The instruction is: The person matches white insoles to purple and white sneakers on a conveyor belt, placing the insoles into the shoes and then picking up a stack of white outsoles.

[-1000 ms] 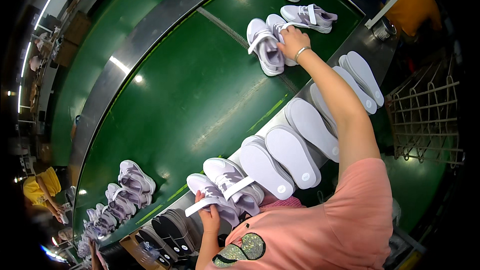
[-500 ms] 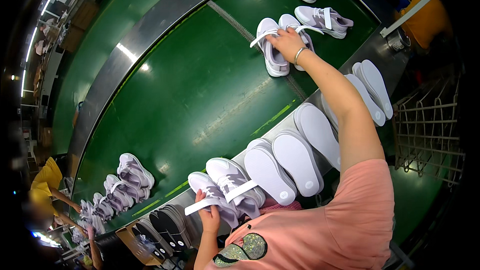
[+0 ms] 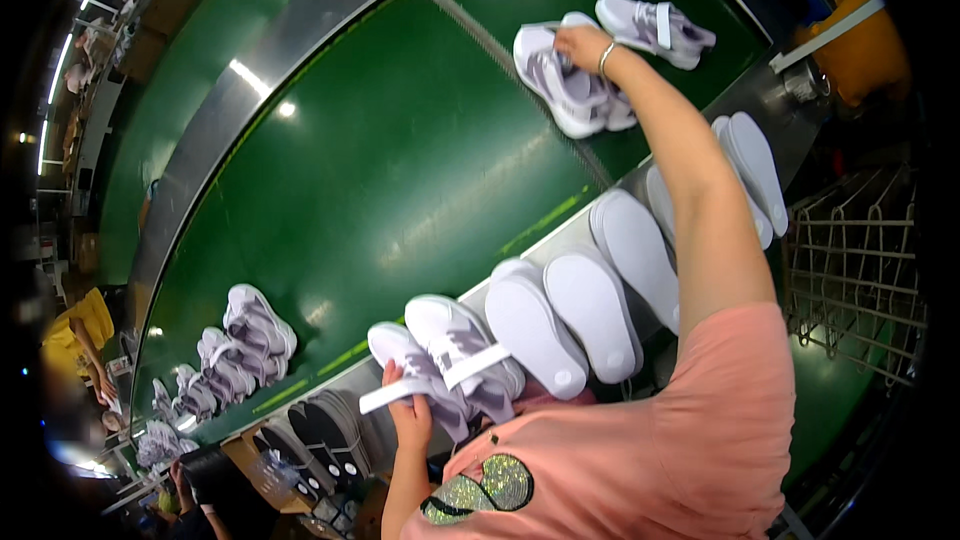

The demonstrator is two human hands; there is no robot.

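Note:
At the far right part of the green belt, my right hand (image 3: 586, 46) is closed on a white-and-lilac sneaker (image 3: 550, 80), by its upper opening. A second sneaker (image 3: 618, 112) stands against it, partly hidden by my hand and wrist. Close to my body, my left hand (image 3: 408, 412) is wrapped around the side of another sneaker (image 3: 402, 352), beside its white strap (image 3: 392, 394). Touching that one on the right is its like, a sneaker (image 3: 450, 330) with its strap lying across the laces. Both near sneakers rest at the belt's near edge, toes pointing away.
White insoles (image 3: 595, 315) lie in stacks along the metal ledge. More sneakers stand on the belt (image 3: 400, 190) at far right (image 3: 655, 28) and left (image 3: 258, 332). Black insoles (image 3: 325, 440) sit by a cardboard box (image 3: 250, 470). A wire rack (image 3: 850, 270) stands right; a co-worker's yellow sleeve (image 3: 90, 315) shows left.
My right hand has closed, and the far sneakers have turned and come together under it, their straps no longer spread out. My left hand stays at the near sneaker. The co-worker's arms at left have moved.

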